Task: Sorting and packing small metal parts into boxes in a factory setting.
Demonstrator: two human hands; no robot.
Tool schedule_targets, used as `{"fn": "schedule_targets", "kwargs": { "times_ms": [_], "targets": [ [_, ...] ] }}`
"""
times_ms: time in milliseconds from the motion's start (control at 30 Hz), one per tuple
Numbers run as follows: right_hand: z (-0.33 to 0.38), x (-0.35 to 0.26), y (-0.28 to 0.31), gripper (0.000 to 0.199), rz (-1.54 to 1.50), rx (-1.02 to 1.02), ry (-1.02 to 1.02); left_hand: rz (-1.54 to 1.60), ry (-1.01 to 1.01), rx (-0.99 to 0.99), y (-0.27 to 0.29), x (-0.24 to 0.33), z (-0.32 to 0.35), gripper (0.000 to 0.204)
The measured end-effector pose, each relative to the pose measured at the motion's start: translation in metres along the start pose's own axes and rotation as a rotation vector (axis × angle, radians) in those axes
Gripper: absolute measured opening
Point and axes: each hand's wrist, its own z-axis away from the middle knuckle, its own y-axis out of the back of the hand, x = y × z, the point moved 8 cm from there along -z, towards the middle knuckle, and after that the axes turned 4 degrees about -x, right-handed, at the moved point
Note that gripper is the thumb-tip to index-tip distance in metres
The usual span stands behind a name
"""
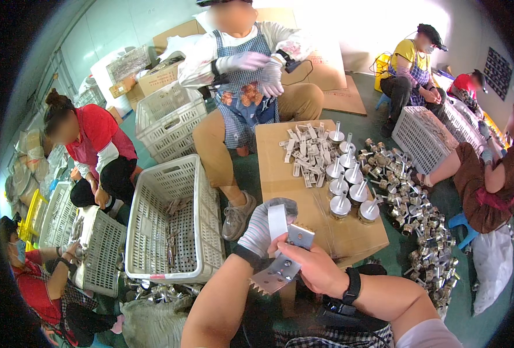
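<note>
In front of my chest, my left hand [261, 231], in a striped grey glove, is closed around a flat white strip [278, 223] that stands upright. My right hand [318, 268], bare and with a black wristband, grips a shiny metal plate with toothed ends [282, 268]. The plate lies slantwise between both hands, with its lower toothed end pointing to the lower left. My left fingertips come close to the plate; whether they touch it is hard to tell. Just beyond is a cardboard-topped work surface [274, 174], with a pile of small whitish clips [310, 152] and several round metal pieces with upright stems [340, 204].
A white plastic crate [210, 246] stands left of my arms, with some loose pieces inside. Metal fittings [428, 249] heap on the floor at the right. Across sits a gloved co-worker [251, 87]; other people work at crates on both sides. A white sack [492, 269] lies far right.
</note>
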Motion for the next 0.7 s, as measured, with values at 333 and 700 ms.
{"fn": "schedule_targets", "kwargs": {
  "times_ms": [333, 700],
  "targets": [
    [-0.0011, 0.0006, 0.0006, 0.015, 0.039, 0.005, 0.015, -0.046, -0.032, -0.016, -0.0032, 0.0044, 0.0038, 0.023],
    [-0.0028, -0.0014, -0.0001, 0.017, 0.093, 0.012, 0.027, 0.031, 0.029, 0.030, 0.0008, 0.0035, 0.0025, 0.023]
  ]
}}
